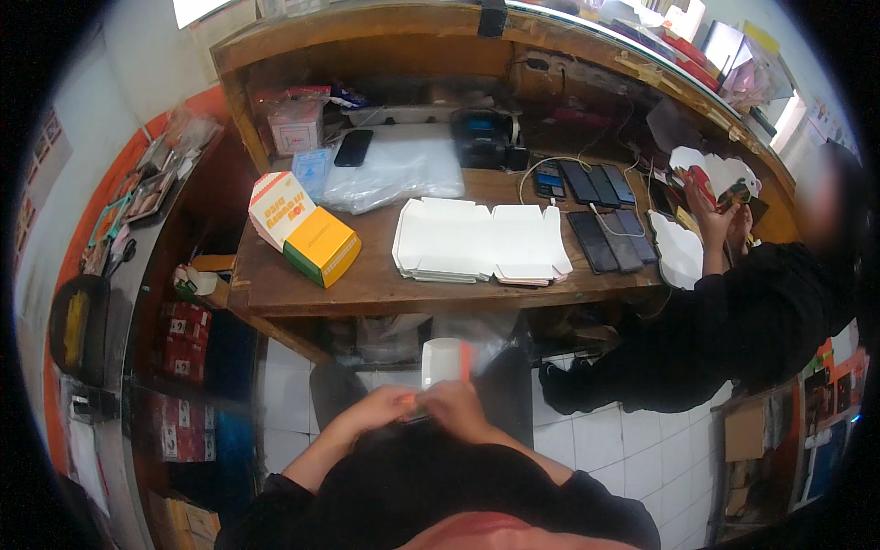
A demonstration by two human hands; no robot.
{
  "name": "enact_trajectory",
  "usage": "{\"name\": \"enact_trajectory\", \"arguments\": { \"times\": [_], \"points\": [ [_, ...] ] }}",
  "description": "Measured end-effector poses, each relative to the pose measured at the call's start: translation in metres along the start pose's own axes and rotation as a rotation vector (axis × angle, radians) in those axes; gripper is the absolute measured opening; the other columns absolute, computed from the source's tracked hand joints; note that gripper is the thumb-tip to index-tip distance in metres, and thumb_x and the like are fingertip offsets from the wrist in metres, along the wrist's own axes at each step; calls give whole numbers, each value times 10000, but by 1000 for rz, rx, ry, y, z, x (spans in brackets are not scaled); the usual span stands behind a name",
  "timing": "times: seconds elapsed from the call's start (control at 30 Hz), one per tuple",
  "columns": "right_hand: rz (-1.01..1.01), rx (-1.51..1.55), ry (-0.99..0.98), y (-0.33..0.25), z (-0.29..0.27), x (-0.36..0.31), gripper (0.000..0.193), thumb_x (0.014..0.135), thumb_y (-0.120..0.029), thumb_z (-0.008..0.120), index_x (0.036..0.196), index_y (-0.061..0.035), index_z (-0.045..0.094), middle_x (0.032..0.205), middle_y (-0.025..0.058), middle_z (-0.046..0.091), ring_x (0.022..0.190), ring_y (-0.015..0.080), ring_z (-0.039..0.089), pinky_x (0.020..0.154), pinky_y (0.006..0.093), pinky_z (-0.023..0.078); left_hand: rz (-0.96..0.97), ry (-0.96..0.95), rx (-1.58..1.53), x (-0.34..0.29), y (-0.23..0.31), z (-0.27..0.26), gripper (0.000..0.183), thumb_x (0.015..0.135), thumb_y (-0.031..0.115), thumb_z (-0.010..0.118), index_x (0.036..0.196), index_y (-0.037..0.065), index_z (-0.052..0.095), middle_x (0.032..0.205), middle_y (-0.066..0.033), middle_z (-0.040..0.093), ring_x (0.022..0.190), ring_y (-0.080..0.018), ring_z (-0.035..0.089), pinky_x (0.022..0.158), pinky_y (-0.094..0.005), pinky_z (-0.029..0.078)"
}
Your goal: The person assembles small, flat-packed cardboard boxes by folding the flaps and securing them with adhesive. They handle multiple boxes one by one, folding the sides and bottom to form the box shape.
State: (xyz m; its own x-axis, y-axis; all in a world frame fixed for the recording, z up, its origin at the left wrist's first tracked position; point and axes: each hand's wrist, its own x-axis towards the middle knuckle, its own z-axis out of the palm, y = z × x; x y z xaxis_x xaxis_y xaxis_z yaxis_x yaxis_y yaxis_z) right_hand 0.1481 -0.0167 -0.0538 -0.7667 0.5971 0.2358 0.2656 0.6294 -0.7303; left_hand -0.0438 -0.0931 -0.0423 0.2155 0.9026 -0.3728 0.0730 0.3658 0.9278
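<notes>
Close to my body, below the table's front edge, I hold a partly folded carton [443,360] with a white inside and an orange side. My left hand [387,404] has its fingers closed at the carton's lower left edge. Across its lower part lies my right hand [456,409], fingers curled round it and hiding that end. On the table in front lies a stack of flat white carton blanks [445,240]. A folded yellow, green and white box [316,240] stands open to its left.
Several phones [594,240] with white cables lie right of the blanks on the wooden table [367,295]. Behind are clear plastic bags [403,170], a black phone [354,148] and a black device [483,137]. At the right, a co-worker [724,312] in black handles another carton [720,174].
</notes>
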Motion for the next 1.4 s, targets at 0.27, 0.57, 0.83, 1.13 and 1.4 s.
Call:
{"name": "enact_trajectory", "arguments": {
  "times": [0.27, 0.57, 0.83, 1.13, 1.4],
  "points": [
    [-44, 155, -142, 9, 1, 4, 259, 757, -15, 658, 1004, -94, 648, 903, 84, 583, 857, 246, 590, 758, 344, 461, 4, -58, -102, 5, -31, -4, 280, 886, 133, 560, 1134, 5, 584, 865, -42, 612, 744, -102, 565, 675, -251, 480],
    [262, 526, -557, 24, -2, 38, 371, 874, -100, 587, 1232, -89, 491, 831, 12, 560, 797, 109, 534, 715, 272, 441, 31, 111, -9, -9, -29, -4, 326, 855, 219, 620, 1104, 10, 595, 927, -54, 603, 869, -128, 567, 770, -292, 474],
    [10, 60, 12, 37, -6, 70, 328, 873, -235, 552, 1177, -113, 552, 1028, 117, 568, 928, 276, 546, 828, 401, 425, -74, 125, 63, -14, -30, -34, 335, 920, 297, 555, 1080, 6, 599, 1035, -40, 616, 891, -144, 565, 794, -285, 447],
    [8, 244, 116, 14, 15, 48, 243, 806, -127, 672, 1034, -49, 639, 926, 109, 607, 836, 263, 609, 725, 339, 497, 174, 643, -422, 6, -7, 5, 230, 928, 163, 535, 1046, -22, 605, 955, -65, 635, 885, -129, 605, 790, -270, 491],
    [297, 509, 87, 11, -5, 62, 174, 806, -171, 697, 869, -14, 657, 837, 41, 580, 778, 119, 555, 713, 259, 446, 368, 901, 282, 11, 10, -4, 169, 825, 109, 637, 962, 20, 678, 779, -76, 658, 673, -127, 596, 628, -262, 466]
  ]
}}
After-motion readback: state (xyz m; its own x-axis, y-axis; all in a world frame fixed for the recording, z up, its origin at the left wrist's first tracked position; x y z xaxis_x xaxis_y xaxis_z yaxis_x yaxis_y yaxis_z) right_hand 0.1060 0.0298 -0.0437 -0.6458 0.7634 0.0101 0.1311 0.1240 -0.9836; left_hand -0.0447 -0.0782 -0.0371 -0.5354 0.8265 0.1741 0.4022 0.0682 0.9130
